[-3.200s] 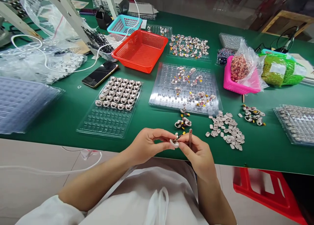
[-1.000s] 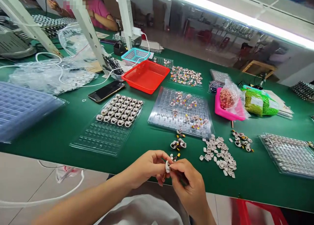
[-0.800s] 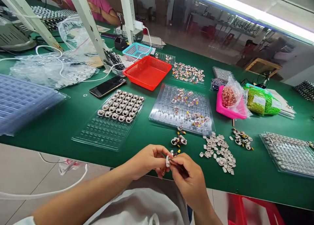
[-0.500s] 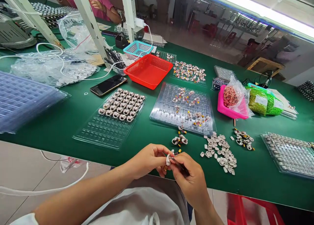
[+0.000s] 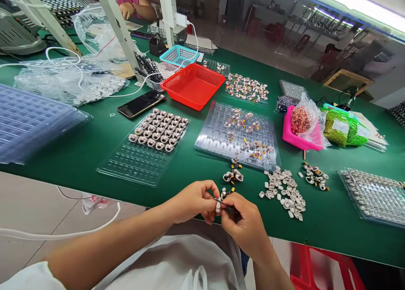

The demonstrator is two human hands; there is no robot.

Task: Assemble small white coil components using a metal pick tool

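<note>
Between the fingertips of my left hand is a small pearly-white earbud shell, held just over the table's front edge. My right hand is closed around dark metal tweezers, whose tip reaches to the top of the shell. Much of the tweezers is hidden in the palm. Just beyond my fingers lie a few earbud pieces with yellow tabs. Loose off-white covers are heaped to the right of my right hand.
A clear tray holds rows of earbud shells. Stacked clear trays carry scattered parts. Behind them are a red basket, a phone and a pink basket. Another filled tray lies right. A person's arm shows across the table.
The shell has turned slightly in my left fingers, and the tweezers now lie across its top at a flatter angle. The whole view has shifted a little.
</note>
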